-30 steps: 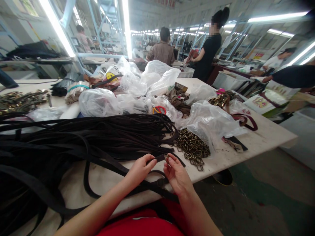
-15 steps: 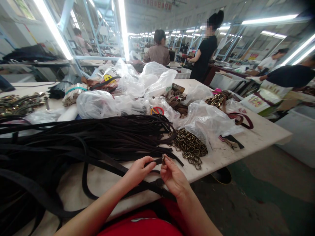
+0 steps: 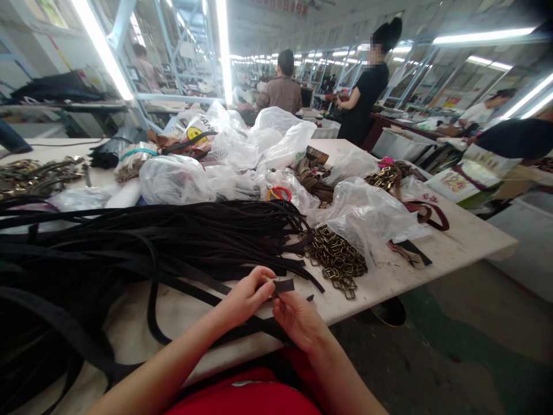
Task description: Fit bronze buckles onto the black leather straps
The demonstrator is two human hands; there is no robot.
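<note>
My left hand (image 3: 247, 295) and my right hand (image 3: 297, 318) meet at the near edge of the white table (image 3: 458, 239). Both pinch the free end of a black strap (image 3: 283, 286), fingers closed on it. The strap runs back under my hands and loops across the tabletop. A big heap of black straps (image 3: 129, 242) lies to the left, almost touching my left hand. A pile of brass buckles (image 3: 336, 258) sits just right of my hands. I cannot make out a buckle in my fingers.
Clear plastic bags (image 3: 367, 213) and more bags (image 3: 173, 178) crowd the middle of the table, with scissors (image 3: 279, 193) among them. More brass hardware (image 3: 30, 173) lies far left. Other people stand at benches behind. Bare floor (image 3: 453, 346) lies to the right.
The small buckle seen at my right fingertips earlier no longer shows. My hands have drawn slightly nearer to me and closer together, and the strap's end now sticks out flat between them.
</note>
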